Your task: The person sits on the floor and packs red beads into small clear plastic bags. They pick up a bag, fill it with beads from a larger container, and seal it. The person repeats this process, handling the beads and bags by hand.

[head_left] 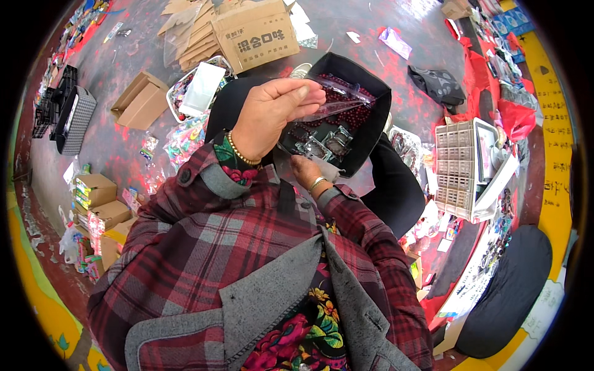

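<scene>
Beads in dark red strands (356, 117) lie in the far part of an open black box (366, 147), which sits in front of us between our dark-trousered knees. Over them stretches a clear plastic bag (340, 107), its transparent film running from our left hand (275, 114) toward the box's right side. We have the left fingers pinched together on the edge of that film, with the hand raised above the box's left rim and a beaded bracelet (240, 151) round the wrist. Nearer to us in the box, shiny clear packets (317, 148) lie in a small heap.

Our right hand (305, 171) is low at the near edge of the box, a bangle (317, 183) on its wrist; its fingers are partly hidden, so we cannot tell whether they are clamped on anything.

Beyond the box, on the grey floor (145, 43) with red patches, we see a printed brown carton (257, 40) beside stacked cardboard (185, 37). To our left stand a white basket (174, 105) with a pale tray (203, 88) across it and an open brown box (139, 102). To our right are a crumpled black bag (436, 85) and, nearer, a beige slatted crate (456, 167).
</scene>
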